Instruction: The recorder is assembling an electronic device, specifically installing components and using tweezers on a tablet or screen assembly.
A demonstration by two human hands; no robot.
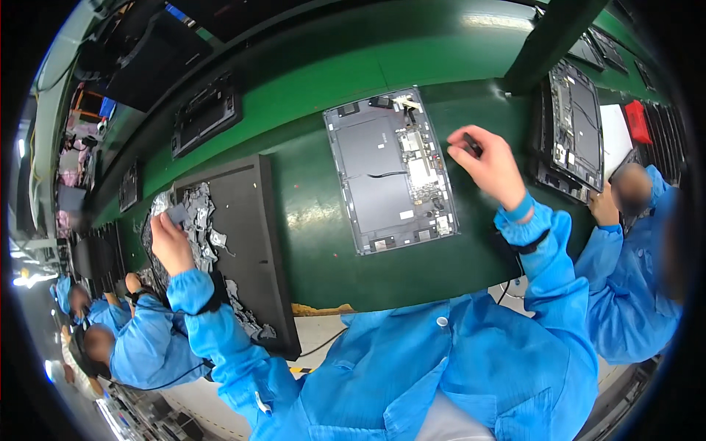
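In front of me an opened tablet (368, 162) lies on the green bench, its grey inner side, circuit board and a loose black cable showing. My right hand (489, 163) is raised just to the right of it, fingers closed on a small black piece (472, 145) whose kind I cannot make out. Over at the left, my left hand (172, 244) pinches a small flat grey piece (177, 214). It is above a black tray (250, 220) that holds a heap of crumpled silvery foil-like strips (200, 220).
Stacked opened tablets (577, 125) stand at the right, near a red box (637, 121) and a co-worker (625, 272) in blue. A green post (548, 48) rises at the back right. More dark devices (207, 114) lie far left; other people (151, 342) sit beyond the tray.
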